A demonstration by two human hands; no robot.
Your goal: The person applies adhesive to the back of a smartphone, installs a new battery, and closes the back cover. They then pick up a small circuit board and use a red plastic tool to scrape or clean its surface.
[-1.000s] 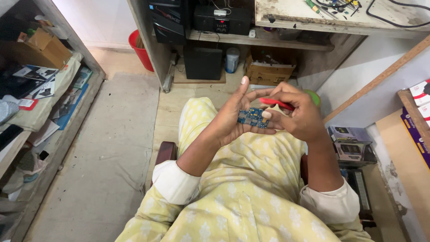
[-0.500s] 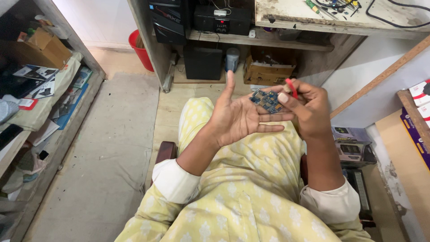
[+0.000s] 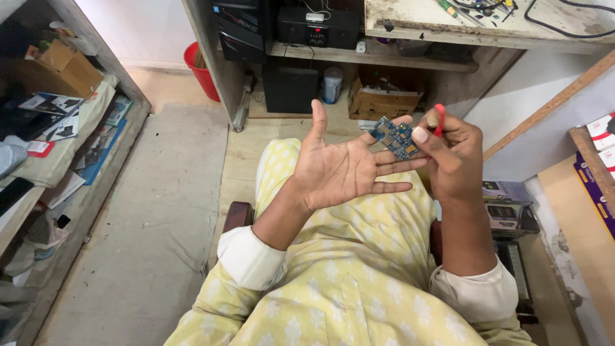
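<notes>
A small blue circuit board (image 3: 392,136) is pinched by the thumb and fingers of my right hand (image 3: 451,163), which also grips a red-handled tool (image 3: 439,119) sticking up behind the thumb. My left hand (image 3: 339,170) is spread flat, palm up, fingers apart. Its fingertips reach under and beside the board, and whether they touch it I cannot tell. Both hands hover above my lap, over yellow patterned clothing (image 3: 359,256).
A wooden workbench (image 3: 448,29) with tools and a black cable is ahead at top right. Below it are black electronic boxes (image 3: 314,25), a cardboard box (image 3: 378,96) and a red bucket (image 3: 202,70). A cluttered shelf (image 3: 57,122) runs along the left, beside a grey floor mat (image 3: 154,211).
My left hand has let go of the board and opened flat. My right hand has lifted the board and red tool up and to the right.
</notes>
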